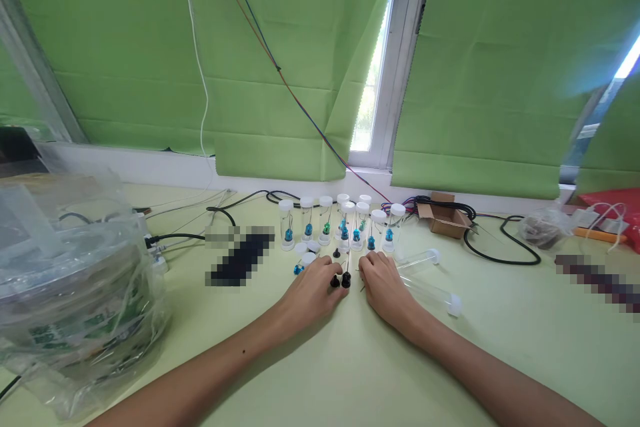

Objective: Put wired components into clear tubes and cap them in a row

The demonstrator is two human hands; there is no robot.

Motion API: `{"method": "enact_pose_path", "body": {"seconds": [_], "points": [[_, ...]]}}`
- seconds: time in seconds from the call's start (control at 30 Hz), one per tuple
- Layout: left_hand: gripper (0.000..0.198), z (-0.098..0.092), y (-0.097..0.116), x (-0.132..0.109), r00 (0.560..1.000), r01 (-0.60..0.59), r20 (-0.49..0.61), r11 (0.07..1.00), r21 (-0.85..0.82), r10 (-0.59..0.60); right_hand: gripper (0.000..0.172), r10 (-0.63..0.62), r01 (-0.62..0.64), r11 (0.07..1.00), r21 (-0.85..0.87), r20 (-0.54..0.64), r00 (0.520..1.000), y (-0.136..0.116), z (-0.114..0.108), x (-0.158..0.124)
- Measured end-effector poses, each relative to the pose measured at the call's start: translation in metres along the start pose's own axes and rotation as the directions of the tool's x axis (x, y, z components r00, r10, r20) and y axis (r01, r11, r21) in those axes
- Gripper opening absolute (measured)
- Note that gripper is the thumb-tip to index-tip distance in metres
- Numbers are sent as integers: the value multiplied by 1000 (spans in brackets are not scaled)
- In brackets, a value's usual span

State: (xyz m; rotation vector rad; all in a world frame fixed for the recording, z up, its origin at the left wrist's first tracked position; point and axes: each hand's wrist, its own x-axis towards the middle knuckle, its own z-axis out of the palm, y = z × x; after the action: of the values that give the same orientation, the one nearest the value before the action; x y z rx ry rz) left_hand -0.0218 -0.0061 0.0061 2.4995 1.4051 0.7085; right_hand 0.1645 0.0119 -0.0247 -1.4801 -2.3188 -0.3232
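My left hand is closed around a small black piece with a thin stem standing up from it. Another black piece lies at its fingers, and a third black piece stands just beyond. My right hand rests on the table with its fingers curled together; a thin, wire-like bit shows at the fingertips, too small to name. Behind both hands stand several clear tubes with white caps, holding blue flower-like pieces, one of them green. Loose white caps and a blue piece lie left of the tubes.
Two clear tubes lie on their sides by my right forearm. At the back right sits an open cardboard box beside black cables. A large plastic-wrapped bundle takes up the left side. Green blinds hang behind.
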Motion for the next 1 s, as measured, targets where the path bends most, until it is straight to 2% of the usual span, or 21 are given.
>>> {"method": "enact_pose_path", "body": {"seconds": [0.1, 0.27, 0.4, 0.5, 0.6, 0.77, 1.0], "points": [[21, -3, 0, 1, 1000, 9, -8, 1000, 3, -9, 16, 8, -9, 1000, 8, 7, 1000, 0, -1, 0], [37, -10, -7, 5, 999, 24, -42, 1000, -17, -24, 14, 18, -17, 998, 59, -13, 1000, -2, -4, 1], [44, -11, -14, 7, 996, 22, -82, 999, -41, -25, 19, 26, 4, 976, 217, -137, 990, -7, -9, 2], [54, -12, -17, 7, 995, 14, -103, 999, -30, -17, 21, 58, 46, 931, 362, -272, 961, -10, -13, 1], [63, -12, -19, 6, 994, 7, -114, 1000, -7, -8, 27, 69, 100, 891, 444, -348, 935, -13, -17, 0], [52, -4, -20, 5, 990, -47, -136, 998, -41, 41, 40, -78, 254, 856, 450, -373, 924, -14, -20, -1], [24, 1, -8, 3, 996, -55, -74, 994, -90, 48, 33, -129, 311, 821, 478, -376, 918, -14, -18, -2]]}}
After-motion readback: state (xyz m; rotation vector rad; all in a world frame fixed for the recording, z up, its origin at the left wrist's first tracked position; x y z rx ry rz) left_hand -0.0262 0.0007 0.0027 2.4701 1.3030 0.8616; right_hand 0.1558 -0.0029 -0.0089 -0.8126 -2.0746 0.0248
